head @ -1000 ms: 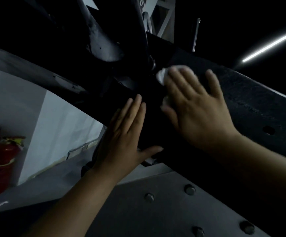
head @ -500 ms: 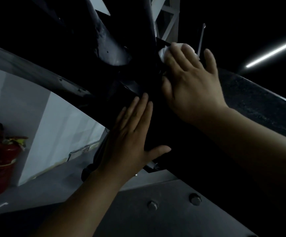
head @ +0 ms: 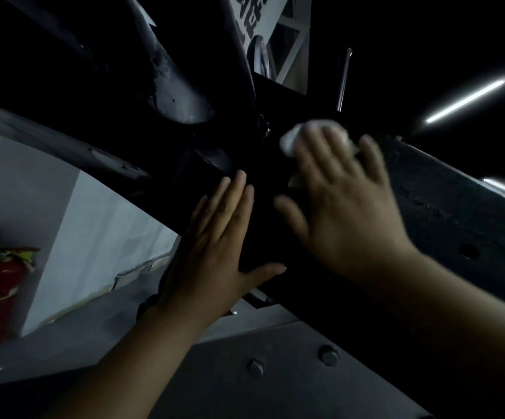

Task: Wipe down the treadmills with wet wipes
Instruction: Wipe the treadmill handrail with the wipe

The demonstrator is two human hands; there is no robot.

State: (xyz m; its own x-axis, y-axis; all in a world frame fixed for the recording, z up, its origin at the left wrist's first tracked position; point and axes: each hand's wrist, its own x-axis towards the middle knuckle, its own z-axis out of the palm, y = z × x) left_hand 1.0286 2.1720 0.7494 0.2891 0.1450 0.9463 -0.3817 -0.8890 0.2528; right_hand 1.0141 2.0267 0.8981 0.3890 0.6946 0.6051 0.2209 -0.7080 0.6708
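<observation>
On the black treadmill beam (head: 456, 213) — wiping, partway through by the look of it.
Pressing the white wet wipe (head: 293, 137) flat on the beam under the right hand (head: 351, 213), with fingers (head: 369, 155) spread wide and blurry; bracing just beside it with the left hand (head: 215, 255), fingers straight and close together, thumb out, holding nothing. Next, most likely: sliding the wipe along the bare beam, pushing down evenly, keeping it from slipping out. Counted — two hands, one wipe, two red fire extinguishers (head: 0, 276) at the left, two bolts (head: 255, 367) on the grey plate (head: 275, 394) below.
</observation>
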